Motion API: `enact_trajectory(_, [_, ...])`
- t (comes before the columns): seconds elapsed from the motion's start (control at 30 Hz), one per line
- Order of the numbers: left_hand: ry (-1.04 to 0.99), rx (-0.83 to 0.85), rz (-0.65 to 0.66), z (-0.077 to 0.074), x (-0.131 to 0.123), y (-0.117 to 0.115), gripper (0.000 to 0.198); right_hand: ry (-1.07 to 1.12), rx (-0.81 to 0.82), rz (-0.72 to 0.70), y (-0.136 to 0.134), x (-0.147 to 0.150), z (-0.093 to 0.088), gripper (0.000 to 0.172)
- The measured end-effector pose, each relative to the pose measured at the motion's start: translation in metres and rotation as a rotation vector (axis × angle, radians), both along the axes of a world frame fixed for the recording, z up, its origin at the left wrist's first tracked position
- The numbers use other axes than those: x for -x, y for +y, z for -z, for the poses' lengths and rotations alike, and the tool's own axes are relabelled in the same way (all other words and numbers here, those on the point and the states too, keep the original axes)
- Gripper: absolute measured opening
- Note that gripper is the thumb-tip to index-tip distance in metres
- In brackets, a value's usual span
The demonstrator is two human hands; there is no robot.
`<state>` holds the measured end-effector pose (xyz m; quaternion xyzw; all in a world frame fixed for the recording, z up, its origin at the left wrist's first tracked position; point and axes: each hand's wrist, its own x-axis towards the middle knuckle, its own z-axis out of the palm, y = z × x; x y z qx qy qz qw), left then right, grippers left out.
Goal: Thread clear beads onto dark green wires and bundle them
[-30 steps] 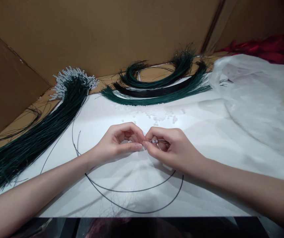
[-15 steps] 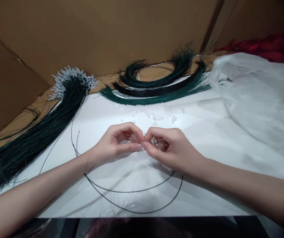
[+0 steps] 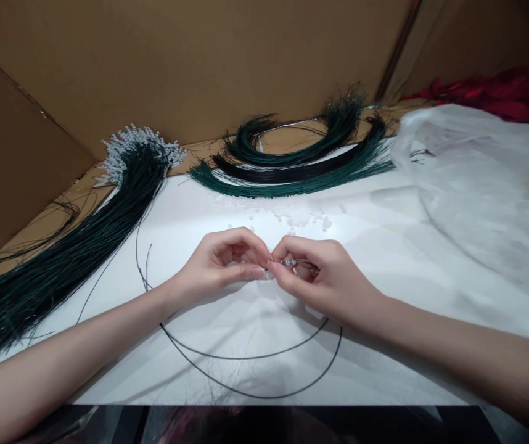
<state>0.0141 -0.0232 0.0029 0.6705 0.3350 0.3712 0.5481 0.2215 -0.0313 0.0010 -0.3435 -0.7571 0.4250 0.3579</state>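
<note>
My left hand (image 3: 222, 262) and my right hand (image 3: 322, 265) meet fingertip to fingertip above the white table. Both are closed in a pinch on a thin dark wire (image 3: 246, 357), whose long loops hang below them and curve out past my left wrist. Small clear beads (image 3: 289, 263) sit on the wire inside the curl of my right fingers. A whitish bit shows under the touching fingertips, too small to make out. Just beyond my hands, loose whitish beads (image 3: 299, 216) lie scattered on the table.
A thick bundle of dark green wires (image 3: 102, 234) with white beaded ends (image 3: 130, 151) lies at left. Curved bundles of green and black wire (image 3: 292, 172) lie at the back. A clear plastic bag (image 3: 481, 179) and red material (image 3: 500, 92) are at right. Brown cardboard walls (image 3: 200, 68) stand behind.
The view has shifted very slightly. My fingertips stay pinched together, and the beads in the curl of my right fingers sit marginally farther right.
</note>
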Motion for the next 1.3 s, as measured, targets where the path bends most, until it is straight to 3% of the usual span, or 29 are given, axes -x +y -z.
enact_trajectory(1.3, [-0.059, -0.015, -0.019, 0.0029, 0.0011, 0.0002, 0.025, 0.002, -0.027, 0.006, 0.0003, 0.0015, -0.0003, 0.009])
